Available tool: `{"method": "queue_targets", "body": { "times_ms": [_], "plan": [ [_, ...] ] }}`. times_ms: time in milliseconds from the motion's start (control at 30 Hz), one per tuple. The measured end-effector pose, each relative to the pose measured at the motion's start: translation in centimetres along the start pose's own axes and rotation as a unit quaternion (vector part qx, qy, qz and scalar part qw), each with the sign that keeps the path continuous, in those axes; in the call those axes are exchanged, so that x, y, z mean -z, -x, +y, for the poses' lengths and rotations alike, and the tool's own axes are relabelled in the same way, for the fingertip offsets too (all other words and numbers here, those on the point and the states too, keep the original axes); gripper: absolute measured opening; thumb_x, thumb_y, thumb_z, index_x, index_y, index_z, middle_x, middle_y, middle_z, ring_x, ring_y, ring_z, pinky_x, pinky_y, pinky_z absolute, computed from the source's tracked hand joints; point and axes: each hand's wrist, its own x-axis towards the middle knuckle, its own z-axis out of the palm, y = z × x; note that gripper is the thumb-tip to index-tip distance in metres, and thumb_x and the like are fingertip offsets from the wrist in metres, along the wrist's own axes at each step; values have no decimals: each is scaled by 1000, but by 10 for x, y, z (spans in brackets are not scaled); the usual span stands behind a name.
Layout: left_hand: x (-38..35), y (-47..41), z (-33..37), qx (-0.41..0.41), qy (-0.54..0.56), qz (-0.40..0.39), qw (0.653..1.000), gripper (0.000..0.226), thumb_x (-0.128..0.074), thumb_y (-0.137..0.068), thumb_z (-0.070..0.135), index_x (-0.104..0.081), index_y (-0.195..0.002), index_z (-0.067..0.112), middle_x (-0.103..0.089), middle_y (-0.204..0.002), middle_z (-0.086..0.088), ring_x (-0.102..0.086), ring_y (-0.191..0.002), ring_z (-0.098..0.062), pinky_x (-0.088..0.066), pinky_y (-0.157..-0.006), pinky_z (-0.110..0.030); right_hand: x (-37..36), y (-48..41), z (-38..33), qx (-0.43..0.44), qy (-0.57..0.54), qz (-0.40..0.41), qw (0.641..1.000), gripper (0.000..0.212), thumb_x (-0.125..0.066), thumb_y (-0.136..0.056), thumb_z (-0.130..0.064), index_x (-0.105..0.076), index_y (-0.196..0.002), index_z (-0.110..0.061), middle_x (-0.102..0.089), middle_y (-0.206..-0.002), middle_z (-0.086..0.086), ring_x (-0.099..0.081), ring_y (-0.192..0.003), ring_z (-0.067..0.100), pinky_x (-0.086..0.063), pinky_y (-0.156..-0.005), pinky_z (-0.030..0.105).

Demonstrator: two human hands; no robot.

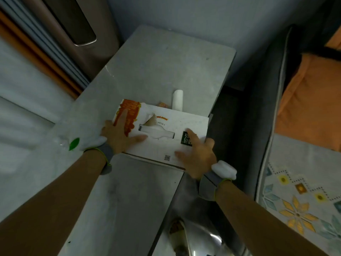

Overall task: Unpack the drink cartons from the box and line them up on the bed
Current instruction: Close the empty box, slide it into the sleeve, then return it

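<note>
The box (160, 133) lies across the table's right edge, still shut; left hand (121, 137) and right hand (195, 156) press flat on its ends, grasping nothing.

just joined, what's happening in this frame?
A person has both hands flat on a white carton box sitting on a grey table: left hand on the orange-printed end, right hand near the green label. The box looks closed, its handle slot torn. No cartons are out yet; the bed is to the right.
</note>
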Motion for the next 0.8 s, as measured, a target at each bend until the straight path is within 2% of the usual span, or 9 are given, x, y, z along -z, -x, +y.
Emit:
{"method": "queue_targets", "body": {
  "times_ms": [133, 333, 500, 667, 733, 800],
  "plan": [
    [-13, -25, -37, 6, -4, -25, 1000, 115, -66, -57, 72, 3, -144, 42, -30, -135, -20, -44, -117, -46, -40, -103, -50, -46, 5, 5, 1, -32, -59, 998, 76, -66, -77, -38, -24, -141, -39, -19, -139, 11, -45, -118, 34, -44, -101, 35],
    [-37, -48, -71, 8, -4, -46, 999, 116, -69, -59, 68, 4, -145, 39, -30, -135, -22, -41, -120, -45, -37, -106, -51, -93, 3, 10, -9, -17, -62, 998, 77, -66, -77, -35, -25, -141, -36, -24, -136, 11, -48, -115, 35, -47, -92, 35],
    [-53, -60, -81, 6, -4, -68, 998, 118, -71, -60, 65, 6, -145, 38, -28, -138, -22, -37, -123, -44, -35, -108, -51, -108, -5, 18, -12, -16, -71, 997, 77, -66, -78, -34, -24, -141, -36, -24, -134, 11, -46, -115, 33, -44, -95, 34],
    [-54, -64, -79, 5, -9, -55, 998, 118, -71, -61, 64, 6, -146, 37, -24, -141, -22, -33, -126, -44, -33, -108, -51, -104, -9, 22, -3, -24, -92, 995, 78, -65, -79, -37, -18, -142, -38, -20, -134, 6, -45, -118, 29, -42, -98, 29],
    [-52, -63, -77, 8, -15, -71, 997, 118, -70, -62, 64, 9, -146, 36, -17, -147, -21, -28, -132, -45, -29, -111, -52, -100, -10, 22, -3, -36, -103, 994, 80, -66, -78, -37, -16, -142, -38, -19, -134, 6, -47, -118, 29, -43, -98, 30],
    [-51, -61, -76, 14, -19, -84, 996, 118, -68, -64, 64, 12, -146, 35, 2, -156, -20, -14, -140, -45, -21, -115, -53, -96, -9, 23, 7, -35, -114, 993, 82, -65, -78, -40, -14, -142, -38, -16, -137, 5, -48, -117, 30, -45, -99, 32]
  ]
}}
